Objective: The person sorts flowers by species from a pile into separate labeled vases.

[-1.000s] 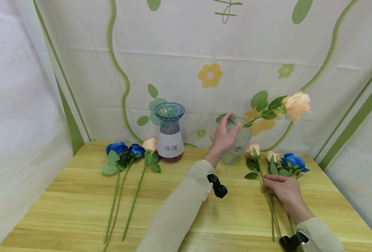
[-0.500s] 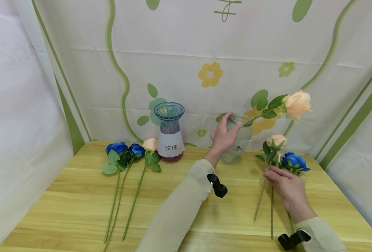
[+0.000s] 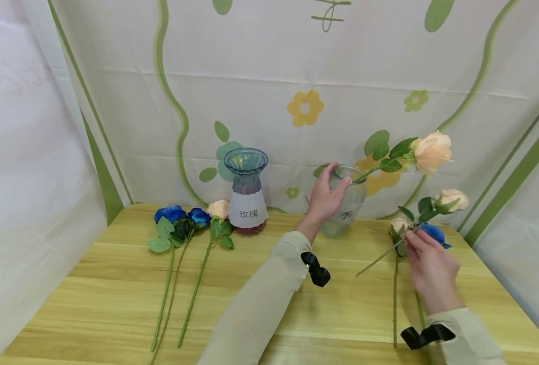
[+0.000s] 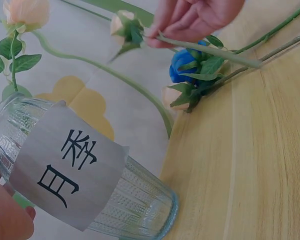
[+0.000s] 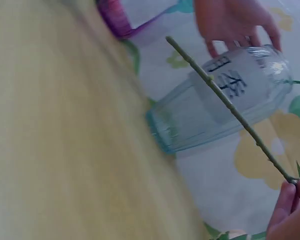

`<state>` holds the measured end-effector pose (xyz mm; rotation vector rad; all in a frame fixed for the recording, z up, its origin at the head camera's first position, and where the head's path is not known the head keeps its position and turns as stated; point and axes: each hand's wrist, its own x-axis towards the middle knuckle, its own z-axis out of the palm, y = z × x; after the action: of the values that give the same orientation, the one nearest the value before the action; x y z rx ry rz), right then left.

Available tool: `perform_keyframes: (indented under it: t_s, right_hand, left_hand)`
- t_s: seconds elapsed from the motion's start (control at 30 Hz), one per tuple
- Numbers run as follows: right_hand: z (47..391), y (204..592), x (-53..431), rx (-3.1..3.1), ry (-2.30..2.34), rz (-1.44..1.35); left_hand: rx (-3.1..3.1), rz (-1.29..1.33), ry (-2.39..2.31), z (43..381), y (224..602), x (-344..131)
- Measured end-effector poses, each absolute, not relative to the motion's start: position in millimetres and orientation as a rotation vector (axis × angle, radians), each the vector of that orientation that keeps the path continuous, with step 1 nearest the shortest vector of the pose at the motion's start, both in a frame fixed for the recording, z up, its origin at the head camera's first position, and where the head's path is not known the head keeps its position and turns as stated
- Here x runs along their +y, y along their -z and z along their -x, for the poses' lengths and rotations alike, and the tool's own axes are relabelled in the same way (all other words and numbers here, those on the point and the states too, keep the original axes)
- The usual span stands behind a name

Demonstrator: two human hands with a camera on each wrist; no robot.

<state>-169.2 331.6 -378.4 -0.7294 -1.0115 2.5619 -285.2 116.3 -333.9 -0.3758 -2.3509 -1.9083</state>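
My left hand [image 3: 326, 195] grips the clear glass vase [image 3: 335, 227] around its upper part. A white paper label [image 4: 72, 167] with black characters is on the vase. One peach rose [image 3: 432, 153] stands in it, leaning right over the rim. My right hand [image 3: 435, 274] pinches the stem of another peach rose [image 3: 453, 201] in the air right of the vase. Its bloom points up to the right, and the bare stem end [image 5: 225, 97] slants down toward the vase. Below it on the table lie a peach rose [image 3: 399, 225] and a blue rose [image 3: 435, 234], partly hidden by the hand.
Left of the glass vase stands a blue-and-purple vase [image 3: 246, 177] with its own label. Two blue roses [image 3: 170, 213] and a peach rose [image 3: 218, 209] lie at the left of the wooden table [image 3: 114, 299]. A printed cloth [image 3: 251, 101] hangs close behind.
My right hand has picked a peach rose up from the table, moved it up and right, and tilted its bloom to the right. The left hand and glass vase have stayed in place.
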Motion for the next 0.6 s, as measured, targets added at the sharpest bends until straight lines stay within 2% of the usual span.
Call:
perform_keyframes:
  t_s: [0.6]
  right_hand:
    - [193,346,331,-0.542,-2.560,0.623]
  left_hand:
    - [-2.326,0.380,1.930,286,336,118]
